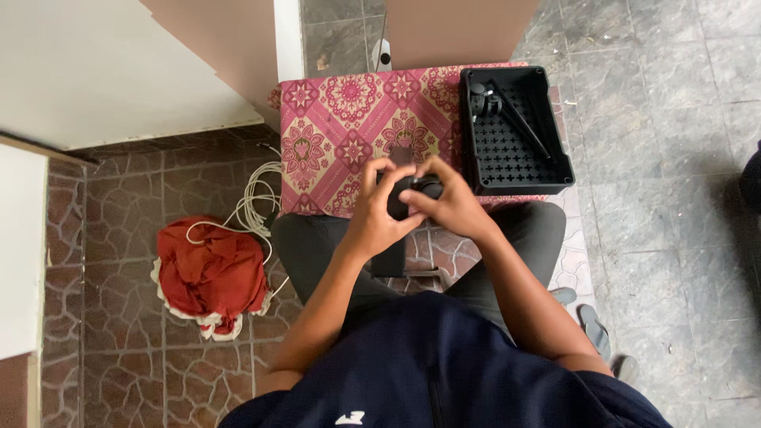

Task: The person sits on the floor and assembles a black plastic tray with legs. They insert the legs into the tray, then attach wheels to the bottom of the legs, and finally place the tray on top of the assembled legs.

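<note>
My left hand [372, 210] and my right hand [450, 202] meet over my lap, both closed around a small black object [408, 194] with a rounded body. A dark flat part hangs below it between my knees. The hands sit at the near edge of a small table draped in a pink patterned cloth [349, 119]. A black perforated tray [515, 131] rests on the right side of the table, holding a black tripod-like tool [507, 111] with thin legs.
A red cloth bundle [210, 273] and a coil of white cable [258, 198] lie on the stone floor to the left. White boards stand at the far left. Grey sandals [594, 329] sit by my right leg. Brown panels lean behind the table.
</note>
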